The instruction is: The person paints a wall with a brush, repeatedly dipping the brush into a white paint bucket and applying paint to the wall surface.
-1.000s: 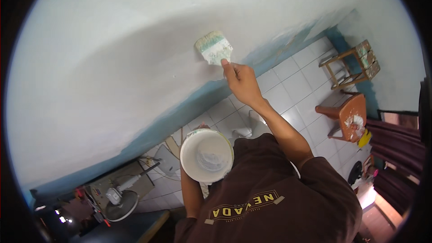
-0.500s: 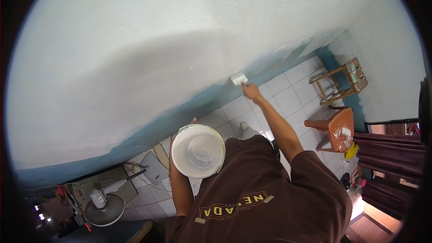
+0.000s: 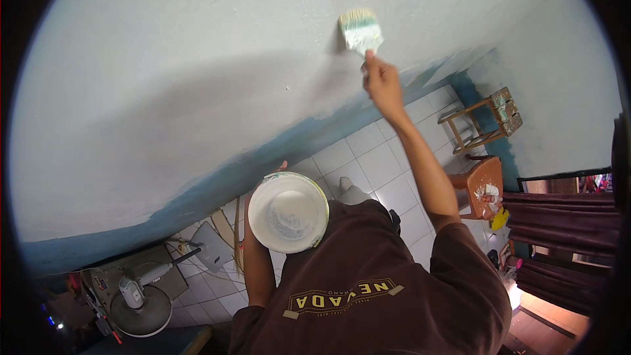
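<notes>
A wide flat paintbrush with pale bristles and white paint on its body is up against the white wall. My right hand is closed round its handle, arm stretched out. Close to my chest, a white paint bucket with paint smeared on its rim has a little white paint at the bottom. My left hand supports it from the far side; only fingertips show past the rim, the rest hidden behind the bucket. White covers the upper wall, and a blue band runs along its foot.
White floor tiles lie below. To the right stand a paint-spotted wooden stool, an orange plastic stool with things on it, and dark red curtains. At the lower left is a fan beside a blue-topped surface.
My right hand has carried the paintbrush up the wall from near the blue band. The bucket stays in my left hand, at nearly the same place.
</notes>
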{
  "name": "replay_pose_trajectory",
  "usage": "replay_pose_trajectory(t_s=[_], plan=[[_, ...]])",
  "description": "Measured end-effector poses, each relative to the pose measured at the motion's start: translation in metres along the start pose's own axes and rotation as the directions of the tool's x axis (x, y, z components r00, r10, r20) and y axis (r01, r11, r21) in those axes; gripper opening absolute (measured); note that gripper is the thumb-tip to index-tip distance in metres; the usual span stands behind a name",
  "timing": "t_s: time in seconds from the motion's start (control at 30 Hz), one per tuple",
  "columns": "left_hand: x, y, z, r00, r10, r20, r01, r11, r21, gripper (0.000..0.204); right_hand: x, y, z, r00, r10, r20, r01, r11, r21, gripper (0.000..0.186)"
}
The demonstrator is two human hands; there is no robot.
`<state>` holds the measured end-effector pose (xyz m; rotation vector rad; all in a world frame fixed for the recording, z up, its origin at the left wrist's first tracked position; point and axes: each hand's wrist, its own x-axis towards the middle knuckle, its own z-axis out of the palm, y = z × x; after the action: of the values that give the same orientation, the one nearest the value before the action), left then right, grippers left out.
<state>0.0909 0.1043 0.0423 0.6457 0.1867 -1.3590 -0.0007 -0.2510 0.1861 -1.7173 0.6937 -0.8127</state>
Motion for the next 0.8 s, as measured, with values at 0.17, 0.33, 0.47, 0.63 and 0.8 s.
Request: replay_pose_trajectory(t_s=[0.17, 0.33, 0.47, 0.63, 0.8], plan=[[-0.011, 0.003, -0.056, 1.0, 0.004, 0.009, -0.004, 1.0, 0.013, 0.052, -0.03, 0.175, 0.034, 0.994, 0.103, 0.049, -0.098, 0.992, -0.083, 0.058], [-0.038, 0.007, 0.031, 0.891, 0.133, -0.434, -0.12, 0.991, 0.057, 0.034, -0.058, 0.232, 0.012, 0.885, 0.439, 0.154, -0.435, 0.899, -0.062, 0.054], [-0.053, 0.012, 0.003, 0.994, 0.004, -0.112, -0.002, 1.0, 0.024, 0.03, -0.03, 0.172, 0.0, 0.769, 0.578, 0.271, -0.585, 0.809, -0.065, 0.047], [-0.028, -0.011, -0.081, 0.981, 0.054, -0.185, -0.039, 0.996, 0.084, 0.032, 0.016, -0.022, -0.013, 0.845, 0.383, 0.374, -0.446, 0.89, 0.097, 0.034], [-0.042, 0.006, -0.019, 0.983, -0.001, -0.183, 0.043, 0.973, 0.227, 0.032, 0.006, -0.137, -0.03, 0.955, 0.172, 0.244, -0.217, 0.961, 0.172, 0.039]])
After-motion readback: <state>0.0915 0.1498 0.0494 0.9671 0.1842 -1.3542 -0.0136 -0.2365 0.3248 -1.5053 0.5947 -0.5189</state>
